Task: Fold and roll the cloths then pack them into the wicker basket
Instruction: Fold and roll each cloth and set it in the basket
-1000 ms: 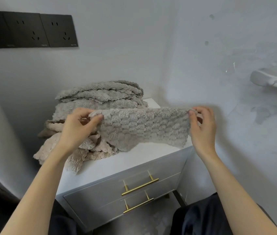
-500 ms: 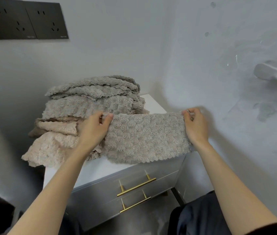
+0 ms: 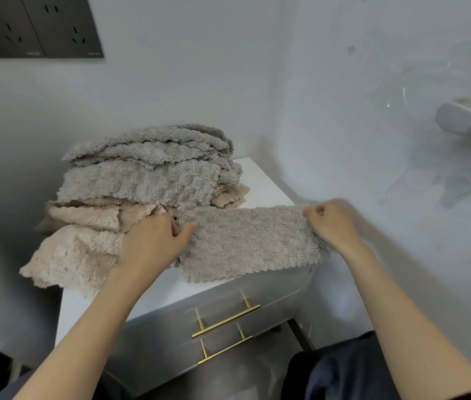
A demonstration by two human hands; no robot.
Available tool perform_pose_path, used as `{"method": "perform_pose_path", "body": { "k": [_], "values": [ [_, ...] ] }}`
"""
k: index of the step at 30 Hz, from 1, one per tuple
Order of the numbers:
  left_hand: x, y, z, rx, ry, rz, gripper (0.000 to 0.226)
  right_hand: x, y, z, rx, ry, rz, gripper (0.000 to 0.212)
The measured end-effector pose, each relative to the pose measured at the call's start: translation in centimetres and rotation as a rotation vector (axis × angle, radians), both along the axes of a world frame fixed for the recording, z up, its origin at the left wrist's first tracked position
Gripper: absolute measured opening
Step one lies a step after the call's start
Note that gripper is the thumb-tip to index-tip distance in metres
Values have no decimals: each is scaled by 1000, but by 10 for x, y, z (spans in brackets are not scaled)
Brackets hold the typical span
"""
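Note:
A grey fluffy cloth (image 3: 251, 241) lies flat on the white cabinet top (image 3: 260, 180), its near edge hanging over the front. My left hand (image 3: 153, 243) pinches the cloth's left end. My right hand (image 3: 335, 223) pinches its right end at the cabinet's right edge. Behind and to the left is a pile of grey cloths (image 3: 147, 166) on top of beige cloths (image 3: 84, 241). No wicker basket is in view.
The cabinet has two grey drawers with gold handles (image 3: 225, 321). Walls close in behind and on the right. Black wall sockets (image 3: 35, 27) are at upper left. A white fitting (image 3: 465, 119) juts from the right wall. My dark-clothed knee (image 3: 343, 373) is at the bottom right.
Both hands have lowered the stretched grey cloth from the air onto the cabinet top. It now lies flat, still held at both ends.

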State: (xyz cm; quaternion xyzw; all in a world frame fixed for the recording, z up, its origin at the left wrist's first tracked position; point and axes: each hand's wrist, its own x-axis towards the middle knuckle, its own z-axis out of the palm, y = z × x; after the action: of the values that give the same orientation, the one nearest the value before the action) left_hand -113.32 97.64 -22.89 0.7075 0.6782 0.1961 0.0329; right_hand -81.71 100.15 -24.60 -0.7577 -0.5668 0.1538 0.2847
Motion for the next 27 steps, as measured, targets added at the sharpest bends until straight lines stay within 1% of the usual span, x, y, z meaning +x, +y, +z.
{"method": "perform_pose_path", "body": {
  "k": [2,4,6,8,11,13,16,18,20,23,27],
  "values": [
    [2,-2,-2,-69,83,29,61,1,-4,0,-65,-54,-3,48],
    [3,-1,-6,-106,169,73,65,3,-7,-2,-93,-80,-11,46],
    [4,0,-8,-117,198,93,65,2,-10,-1,-94,-92,-21,43],
    [4,1,-10,-137,110,70,61,1,-13,0,-77,-93,-14,46],
    [5,5,-10,-170,-104,14,44,-1,-18,2,-71,-93,39,51],
    [6,7,-7,-139,-252,-21,33,0,-19,3,-26,-78,51,46],
    [10,8,-5,-68,-462,-66,27,3,-20,4,94,-38,16,32],
    [11,9,-4,-47,-568,-65,25,3,-20,4,149,-21,-3,26],
    [10,11,-4,-25,-627,-44,23,2,-18,4,190,-11,-14,24],
    [9,13,-4,34,-587,-33,21,-1,-17,4,225,3,-18,24],
    [8,11,-8,100,-367,-102,18,-3,-18,1,189,-30,18,23]
  ]
}}
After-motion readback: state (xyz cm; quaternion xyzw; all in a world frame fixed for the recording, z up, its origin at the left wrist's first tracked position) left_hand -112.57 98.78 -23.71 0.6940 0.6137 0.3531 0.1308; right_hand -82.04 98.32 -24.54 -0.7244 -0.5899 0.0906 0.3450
